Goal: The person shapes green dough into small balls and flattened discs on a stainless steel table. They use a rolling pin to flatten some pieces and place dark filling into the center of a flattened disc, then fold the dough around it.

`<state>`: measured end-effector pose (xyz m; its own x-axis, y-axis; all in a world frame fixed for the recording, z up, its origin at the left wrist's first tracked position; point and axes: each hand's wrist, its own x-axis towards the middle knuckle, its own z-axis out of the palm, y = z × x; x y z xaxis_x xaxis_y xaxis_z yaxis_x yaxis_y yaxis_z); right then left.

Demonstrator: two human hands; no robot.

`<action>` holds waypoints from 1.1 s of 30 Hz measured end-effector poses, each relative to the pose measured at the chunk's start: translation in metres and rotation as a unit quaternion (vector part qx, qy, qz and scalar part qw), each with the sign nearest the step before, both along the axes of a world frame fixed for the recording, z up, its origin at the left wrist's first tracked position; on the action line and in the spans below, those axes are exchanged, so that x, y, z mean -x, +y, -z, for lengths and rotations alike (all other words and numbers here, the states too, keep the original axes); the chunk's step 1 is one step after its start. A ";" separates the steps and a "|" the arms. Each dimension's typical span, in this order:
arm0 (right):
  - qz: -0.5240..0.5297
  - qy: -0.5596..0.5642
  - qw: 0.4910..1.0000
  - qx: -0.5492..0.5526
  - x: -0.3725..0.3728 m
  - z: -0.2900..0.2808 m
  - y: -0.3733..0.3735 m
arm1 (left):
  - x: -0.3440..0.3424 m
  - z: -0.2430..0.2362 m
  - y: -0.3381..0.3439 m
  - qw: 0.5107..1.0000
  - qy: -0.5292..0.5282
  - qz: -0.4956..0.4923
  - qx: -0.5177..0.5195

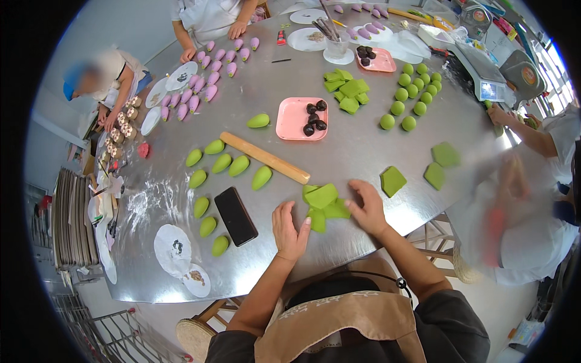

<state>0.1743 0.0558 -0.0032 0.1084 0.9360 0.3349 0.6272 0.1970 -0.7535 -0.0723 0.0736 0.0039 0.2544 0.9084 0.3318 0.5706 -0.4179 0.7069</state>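
Note:
My left hand (289,233) rests at the near-left edge of a pile of flat green dough pieces (321,196), fingers loosely curved and apart from the thumb, holding nothing visible. My right hand (366,209) is at the pile's right edge, also open with curved fingers. A wooden rolling pin (264,157) lies diagonally just above the pile. To the left are a black phone (236,216) and several green oval dough shapes (239,166). A single green square (393,181) lies right of my right hand. A pink tray (287,118) with several dark balls sits farther up the steel table (369,151).
Green balls (409,123), more green squares (349,104), lilac shapes (211,92) and paper rounds (169,248) occupy the table. Co-workers stand at upper left (124,81), top (206,21) and right (544,139). A scale (487,91) sits at right; stools (193,339) are below the edge.

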 end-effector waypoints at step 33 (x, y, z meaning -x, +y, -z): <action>0.010 -0.026 1.000 0.013 0.027 -0.025 -0.024 | -0.040 -0.025 0.012 0.759 -0.499 -0.011 0.419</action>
<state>0.1474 0.0323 0.0214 0.1094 0.9421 0.3170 0.6690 0.1660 -0.7245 -0.0326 0.0854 0.0284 0.2374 0.9075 -0.3466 -0.4234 0.4178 0.8039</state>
